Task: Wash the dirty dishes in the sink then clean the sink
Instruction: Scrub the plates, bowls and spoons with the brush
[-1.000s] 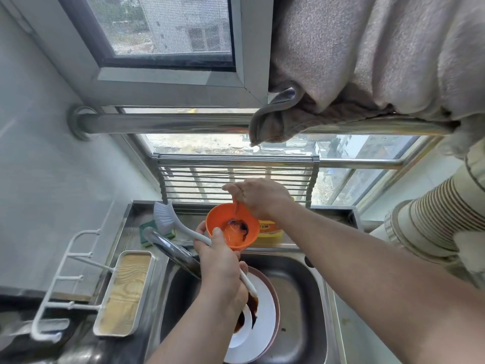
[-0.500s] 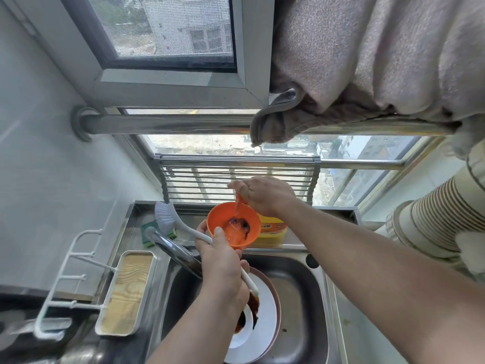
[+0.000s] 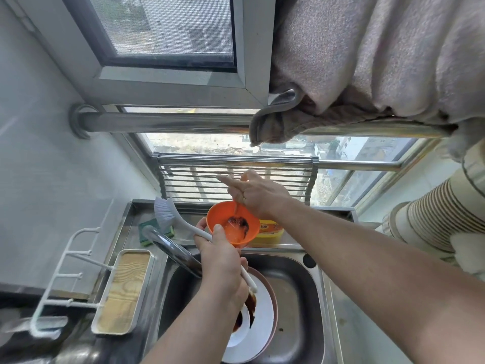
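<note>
Above the steel sink (image 3: 298, 298), my left hand (image 3: 220, 258) grips an orange bowl (image 3: 245, 232) by its near rim, together with the handle of a white dish brush (image 3: 164, 210). The bowl holds water and dark residue. My right hand (image 3: 258, 194) is over the bowl's far rim and pinches a thin orange spoon (image 3: 237, 210) that dips into the bowl, with the index finger stretched out to the left. A white plate (image 3: 261, 308) smeared with dark sauce lies in the sink on a brown dish, partly hidden by my left forearm.
The faucet (image 3: 170, 245) reaches over the sink's left edge. A yellow soap bottle (image 3: 271, 231) and a green sponge (image 3: 145, 231) sit on the back ledge. A wood-bottomed tray (image 3: 123, 290) and a white rack (image 3: 60, 271) are on the left. Towels (image 3: 367, 61) hang overhead.
My right hand has lifted slightly above the bowl and its index finger has straightened. The left hand, bowl and brush have stayed in place.
</note>
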